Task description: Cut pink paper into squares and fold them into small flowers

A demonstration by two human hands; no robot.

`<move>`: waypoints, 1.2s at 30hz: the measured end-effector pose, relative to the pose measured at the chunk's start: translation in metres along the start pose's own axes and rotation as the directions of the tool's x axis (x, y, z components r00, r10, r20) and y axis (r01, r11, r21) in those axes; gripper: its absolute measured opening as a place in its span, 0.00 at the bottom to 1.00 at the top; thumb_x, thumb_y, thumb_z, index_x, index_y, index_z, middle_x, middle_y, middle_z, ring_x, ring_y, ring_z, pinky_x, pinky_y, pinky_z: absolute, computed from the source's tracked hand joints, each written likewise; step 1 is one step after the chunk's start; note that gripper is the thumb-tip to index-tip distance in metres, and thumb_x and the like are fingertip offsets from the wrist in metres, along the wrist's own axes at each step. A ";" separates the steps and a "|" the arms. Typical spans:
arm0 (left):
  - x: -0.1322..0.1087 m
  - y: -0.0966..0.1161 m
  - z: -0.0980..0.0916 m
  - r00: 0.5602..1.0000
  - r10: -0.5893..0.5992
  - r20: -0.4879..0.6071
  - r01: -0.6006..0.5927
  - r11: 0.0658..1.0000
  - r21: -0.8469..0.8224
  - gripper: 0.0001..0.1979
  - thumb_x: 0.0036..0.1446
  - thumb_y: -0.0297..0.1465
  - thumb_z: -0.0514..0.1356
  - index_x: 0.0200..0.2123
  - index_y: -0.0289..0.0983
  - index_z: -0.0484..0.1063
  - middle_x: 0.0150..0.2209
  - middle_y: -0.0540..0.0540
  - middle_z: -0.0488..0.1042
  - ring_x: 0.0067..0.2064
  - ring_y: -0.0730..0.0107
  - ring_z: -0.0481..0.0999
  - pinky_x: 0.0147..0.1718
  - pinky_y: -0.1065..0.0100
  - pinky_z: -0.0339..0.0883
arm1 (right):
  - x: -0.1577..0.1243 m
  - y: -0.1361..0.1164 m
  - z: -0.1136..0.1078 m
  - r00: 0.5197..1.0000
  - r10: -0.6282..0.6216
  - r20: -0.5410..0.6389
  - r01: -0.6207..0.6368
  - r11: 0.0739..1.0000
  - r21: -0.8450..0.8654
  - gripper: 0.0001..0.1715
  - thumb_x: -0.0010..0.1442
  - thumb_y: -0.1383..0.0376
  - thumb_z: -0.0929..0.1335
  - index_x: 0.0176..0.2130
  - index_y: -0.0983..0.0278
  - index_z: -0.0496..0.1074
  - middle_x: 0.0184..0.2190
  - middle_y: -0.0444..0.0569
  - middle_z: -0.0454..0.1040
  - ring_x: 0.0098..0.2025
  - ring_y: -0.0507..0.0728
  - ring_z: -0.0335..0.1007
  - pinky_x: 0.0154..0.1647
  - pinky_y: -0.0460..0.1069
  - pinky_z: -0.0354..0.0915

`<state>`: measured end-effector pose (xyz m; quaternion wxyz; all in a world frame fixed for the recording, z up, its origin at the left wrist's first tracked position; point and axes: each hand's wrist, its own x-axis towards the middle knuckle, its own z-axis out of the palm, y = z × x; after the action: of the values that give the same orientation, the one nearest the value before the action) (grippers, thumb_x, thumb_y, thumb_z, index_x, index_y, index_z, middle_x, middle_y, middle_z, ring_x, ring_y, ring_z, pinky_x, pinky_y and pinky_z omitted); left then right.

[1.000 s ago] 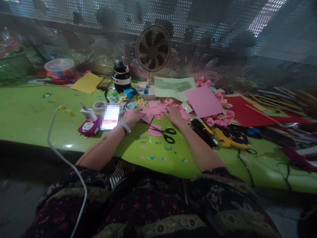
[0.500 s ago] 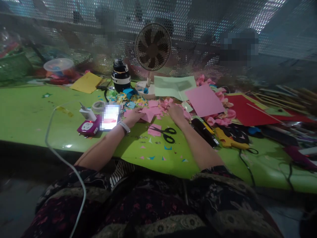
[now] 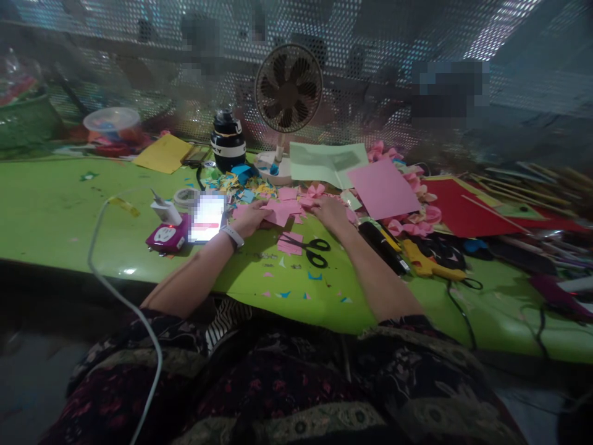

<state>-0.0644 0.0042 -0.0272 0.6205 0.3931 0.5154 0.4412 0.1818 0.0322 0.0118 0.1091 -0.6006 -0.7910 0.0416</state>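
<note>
My left hand (image 3: 252, 219), with a pale band on its wrist, pinches a small pink paper square (image 3: 278, 213) above the table. My right hand (image 3: 330, 212) is closed at the fingertips on another pink paper piece (image 3: 307, 202) in the loose pile. More pink paper pieces (image 3: 288, 193) lie between the hands. Just below them, black-handled scissors (image 3: 317, 252) rest with their blades across a small stack of pink squares (image 3: 290, 243). The fingertips of both hands are partly hidden by paper.
A lit phone (image 3: 207, 217) and a purple power socket (image 3: 165, 238) are left of my hands. Behind stand a dark bottle (image 3: 228, 145) and a fan (image 3: 288, 89). A glue gun (image 3: 430, 262), a pink sheet (image 3: 383, 188) and red sheets (image 3: 467, 207) lie right. Paper scraps dot the front.
My right hand has shifted slightly left and toward me, with a pink paper piece now showing at its fingertips. My left hand stays at the pink square.
</note>
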 end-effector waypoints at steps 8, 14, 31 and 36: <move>-0.005 0.002 0.004 1.000 0.028 0.002 -0.028 1.000 -0.001 0.26 0.62 0.22 0.64 0.63 0.33 0.69 0.36 0.45 0.80 0.31 0.69 0.81 0.38 0.66 0.81 | -0.005 0.011 0.001 1.000 0.013 0.010 -0.014 0.998 0.068 0.15 0.65 0.56 0.73 0.33 0.65 0.79 0.33 0.54 0.81 0.34 0.59 0.76 0.39 0.53 0.69; -0.012 0.006 0.007 0.999 0.035 -0.002 -0.035 0.999 0.010 0.23 0.62 0.19 0.62 0.60 0.32 0.71 0.33 0.47 0.78 0.30 0.72 0.81 0.37 0.69 0.80 | -0.003 0.019 -0.018 0.982 -0.087 0.169 0.089 0.996 -0.001 0.06 0.59 0.68 0.73 0.32 0.63 0.83 0.32 0.49 0.83 0.37 0.58 0.77 0.40 0.50 0.64; -0.013 0.005 0.008 0.996 0.087 -0.020 -0.087 0.996 0.011 0.24 0.59 0.18 0.60 0.59 0.32 0.71 0.29 0.49 0.78 0.30 0.71 0.79 0.38 0.69 0.77 | -0.002 0.037 -0.038 0.992 0.035 -0.122 0.019 0.908 0.419 0.07 0.65 0.67 0.67 0.39 0.66 0.76 0.38 0.53 0.82 0.40 0.58 0.78 0.45 0.52 0.69; -0.010 0.005 0.004 0.982 0.183 -0.048 -0.174 0.971 0.162 0.21 0.59 0.21 0.61 0.56 0.35 0.74 0.38 0.46 0.80 0.36 0.69 0.80 0.41 0.67 0.76 | -0.003 0.038 -0.043 0.973 0.084 -0.214 0.006 0.922 0.388 0.07 0.64 0.66 0.67 0.38 0.66 0.76 0.38 0.53 0.81 0.39 0.59 0.76 0.44 0.52 0.68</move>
<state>-0.0620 -0.0045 -0.0192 0.5292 0.4715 0.5301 0.4654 0.2274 0.0374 0.0455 0.3138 -0.5837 -0.7375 0.1300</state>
